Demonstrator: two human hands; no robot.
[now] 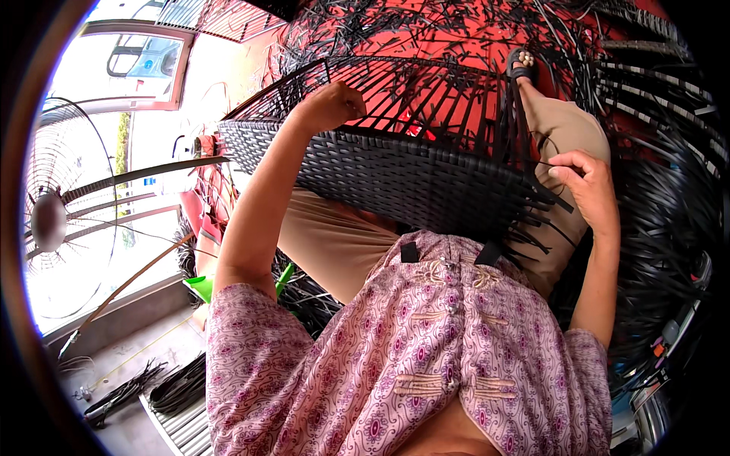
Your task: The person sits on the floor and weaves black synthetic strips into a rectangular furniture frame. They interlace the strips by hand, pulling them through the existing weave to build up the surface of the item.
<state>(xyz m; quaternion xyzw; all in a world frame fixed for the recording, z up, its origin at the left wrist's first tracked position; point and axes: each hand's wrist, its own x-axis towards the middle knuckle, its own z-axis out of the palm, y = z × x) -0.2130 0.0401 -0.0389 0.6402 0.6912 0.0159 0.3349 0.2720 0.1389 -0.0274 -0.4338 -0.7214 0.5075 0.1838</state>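
A black woven wicker panel point(426, 171) lies across my lap, its near part closely woven and its far part a fan of bare strips point(449, 87) on a curved rim. My left hand point(328, 106) is closed over the panel's upper woven edge, left of its middle; what its fingers hold, if anything, is hidden. At the panel's right end, my right hand point(587, 182) pinches a thin black strip between thumb and fingers. Loose strip ends point(536, 228) stick out below that corner, over my trouser leg.
Black strip scraps point(357, 26) litter the red floor ahead. A large fan point(49, 220) stands at the left. Bundles of black strips point(179, 384) lie at lower left, and a dense heap of them point(658, 228) is at right. Something green point(199, 287) sits by my left elbow.
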